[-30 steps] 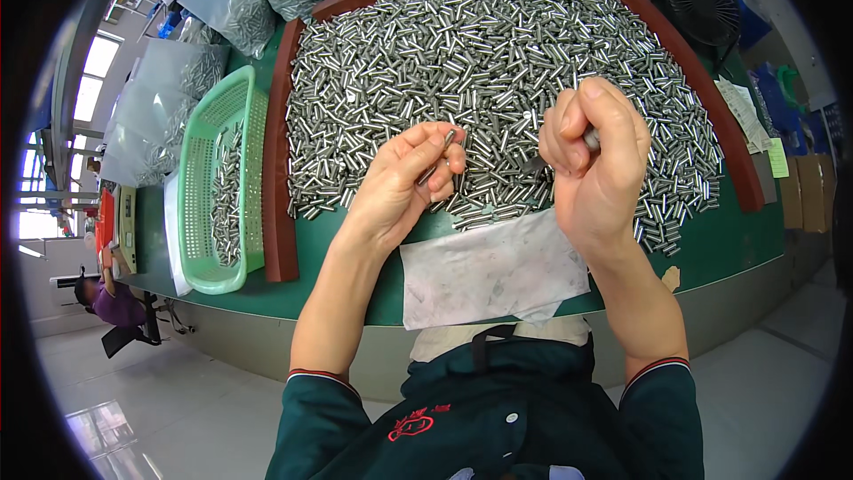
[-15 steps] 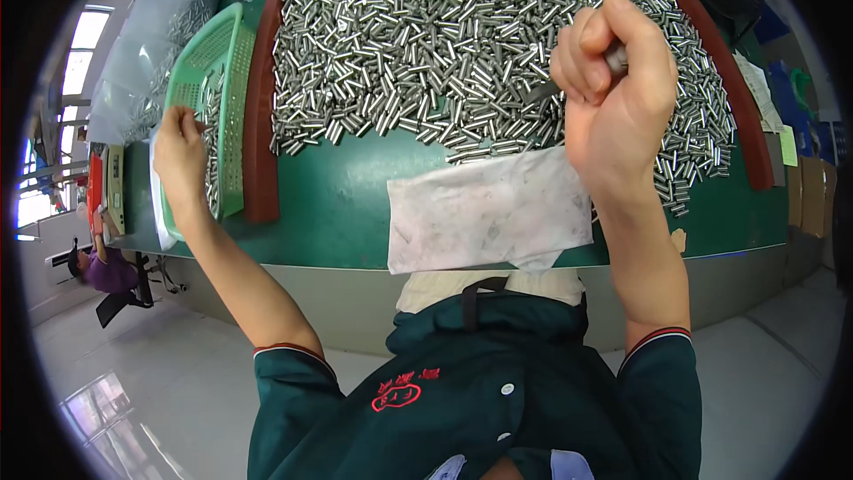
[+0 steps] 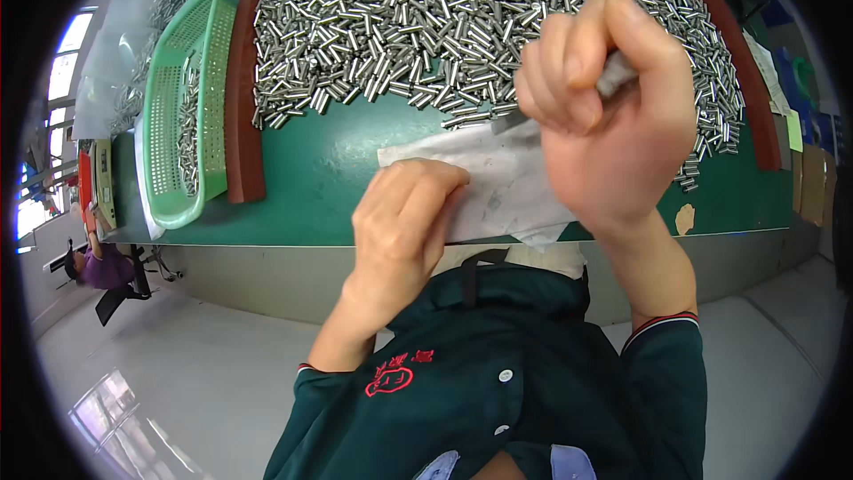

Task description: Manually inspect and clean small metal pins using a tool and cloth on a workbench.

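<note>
My right hand [image 3: 613,116] is curled round a slim grey tool [image 3: 510,122], whose flat tip points left over the back edge of a white cloth [image 3: 498,178]. Its exact kind cannot be made out. Over the cloth's left part, my left hand [image 3: 400,218] has its fingers bent and pressed together at the tips. Whatever they hold, if anything, is hidden. Beyond both hands spreads a large heap of short shiny metal pins [image 3: 400,22], some lying close to the cloth's far edge. The cloth lies on the green tabletop [image 3: 311,173], partly covered by my hands.
A green perforated basket [image 3: 216,107] with more pins stands left of a reddish-brown rail [image 3: 243,116]. Another rail [image 3: 742,80] bounds the heap on the right. Clear bags [image 3: 124,44] of metal parts lie far left. A person in purple [image 3: 107,267] sits further off.
My left hand has left the basket and moved right to the cloth, its fingers now together. My right hand has come a little nearer and left, still gripping the grey tool. The view has shifted slightly.
</note>
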The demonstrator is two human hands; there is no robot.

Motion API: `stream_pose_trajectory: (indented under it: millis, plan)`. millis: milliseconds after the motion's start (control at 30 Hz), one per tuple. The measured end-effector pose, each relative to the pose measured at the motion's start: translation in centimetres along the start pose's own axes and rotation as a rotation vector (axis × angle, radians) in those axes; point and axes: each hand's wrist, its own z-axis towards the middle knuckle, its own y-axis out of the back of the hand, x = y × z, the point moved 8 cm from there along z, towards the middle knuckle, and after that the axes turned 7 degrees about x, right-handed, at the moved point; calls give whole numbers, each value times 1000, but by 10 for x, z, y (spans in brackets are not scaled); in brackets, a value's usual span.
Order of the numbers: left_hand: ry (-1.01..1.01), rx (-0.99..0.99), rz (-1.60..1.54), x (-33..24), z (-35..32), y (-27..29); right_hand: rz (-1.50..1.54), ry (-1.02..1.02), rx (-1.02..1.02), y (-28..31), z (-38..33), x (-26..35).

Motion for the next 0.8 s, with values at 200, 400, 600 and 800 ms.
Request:
stream_pose_trajectory:
  millis: [200, 400, 600, 800]
  plan:
    - [130, -33, 20, 11, -9, -16, 146, -31, -53, 13, -20, -33]
    - [183, -25, -35, 20, -10, -19, 169, -118, -122, 18, -26, -51]
    - [186, -88, -60, 21, -11, -18, 148, -129, -153, 21, -28, -54]
    - [211, -80, -77, 23, -12, -18, 142, -129, -164, 22, -28, -54]
